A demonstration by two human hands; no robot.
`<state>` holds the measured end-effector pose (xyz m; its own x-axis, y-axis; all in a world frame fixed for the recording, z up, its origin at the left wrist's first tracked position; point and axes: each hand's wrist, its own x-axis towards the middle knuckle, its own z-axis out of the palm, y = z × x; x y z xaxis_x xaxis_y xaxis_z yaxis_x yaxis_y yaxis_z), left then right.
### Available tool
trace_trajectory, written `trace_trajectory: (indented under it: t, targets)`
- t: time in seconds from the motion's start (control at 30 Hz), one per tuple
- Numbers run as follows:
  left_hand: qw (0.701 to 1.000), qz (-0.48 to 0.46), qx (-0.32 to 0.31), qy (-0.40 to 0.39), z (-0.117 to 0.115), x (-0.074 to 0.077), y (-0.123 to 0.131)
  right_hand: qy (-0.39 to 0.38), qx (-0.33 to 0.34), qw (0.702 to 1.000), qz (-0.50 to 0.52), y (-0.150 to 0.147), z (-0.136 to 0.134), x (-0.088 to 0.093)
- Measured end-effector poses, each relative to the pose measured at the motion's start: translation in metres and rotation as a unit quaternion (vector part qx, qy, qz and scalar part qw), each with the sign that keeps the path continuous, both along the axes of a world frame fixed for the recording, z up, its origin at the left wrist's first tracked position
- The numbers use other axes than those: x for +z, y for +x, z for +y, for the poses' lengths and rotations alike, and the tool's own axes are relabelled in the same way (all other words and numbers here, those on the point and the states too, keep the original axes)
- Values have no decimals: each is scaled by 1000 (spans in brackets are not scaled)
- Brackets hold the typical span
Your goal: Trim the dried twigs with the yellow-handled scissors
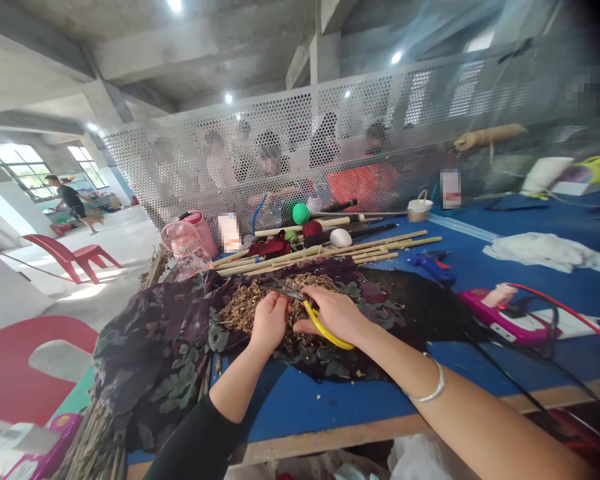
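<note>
My right hand [333,312] grips a pair of scissors [325,328] with yellow handles. Their metal blades point left, close above my left hand. The fingers of my left hand [270,320] are closed in a pinch; what sits between them is too small to make out. Beneath both hands lies a heap of dry brown plant bits [243,303], chopped or crumbled. The heap rests on a dark cloth with a floral pattern [155,333], spread over the blue table [285,403].
Behind the heap lie bamboo sticks [400,243], yarn balls [311,230] and a pink bag [190,243]. To the right are a blue glue gun [433,267], a magenta power strip [510,320] with cables, and white plastic [550,252]. People sit behind a perforated screen [180,127].
</note>
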<state>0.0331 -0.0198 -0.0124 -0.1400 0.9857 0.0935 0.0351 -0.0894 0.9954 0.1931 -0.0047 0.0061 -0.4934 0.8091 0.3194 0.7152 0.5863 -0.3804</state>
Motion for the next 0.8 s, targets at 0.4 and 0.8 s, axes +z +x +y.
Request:
trace_trajectory:
  t: [0.4, 0.8]
  targets:
    - [1000, -3, 25, -12, -6, 4, 2, -15, 10, 1000, 18, -2, -1, -1]
    - [990, 128, 32, 47, -7, 9, -2, -7, -33, 998, -62, 0, -3, 5]
